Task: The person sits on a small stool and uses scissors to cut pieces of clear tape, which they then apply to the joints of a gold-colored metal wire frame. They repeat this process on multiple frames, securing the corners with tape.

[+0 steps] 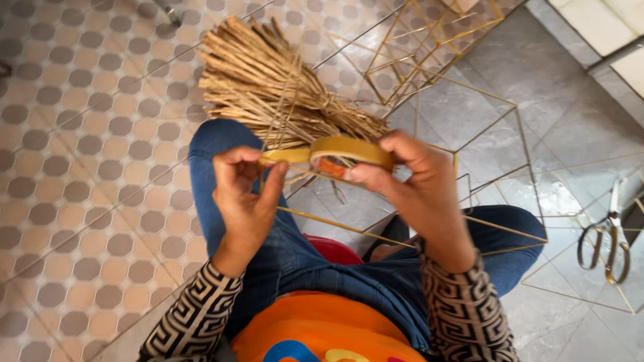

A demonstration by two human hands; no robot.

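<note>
Head view looks straight down at the flat roll of yellowish-brown adhesive tape (pixel 352 150) that I hold level above my knees, just in front of the bundle of dry straw-coloured stalks (pixel 268 87). My right hand (pixel 416 194) carries the roll, its fingers (pixel 365 173) pressed against the near edge and the orange inner core, so the roll stays steady while the strip comes off sideways. My left hand (pixel 245 194) takes the free end: thumb and forefinger are pinched together on the tape strip (pixel 285 156), drawn taut toward the left, which, I judge, keeps the sticky side from folding onto itself. A thin gold metal wire frame (pixel 463 114) of open geometric shape stands around and beyond my hands, one of its rods running under my wrists across my blue jeans (pixel 221 144); the stalk bundle lies against it, tied at its narrow end. Further out, the floor changes from small beige and grey hexagon tiles (pixel 87 134) on my left to grey polished slabs (pixel 577 114) on my right, where a pair of metal scissors (pixel 604 241) lies well apart from my hands, blades shut.
</note>
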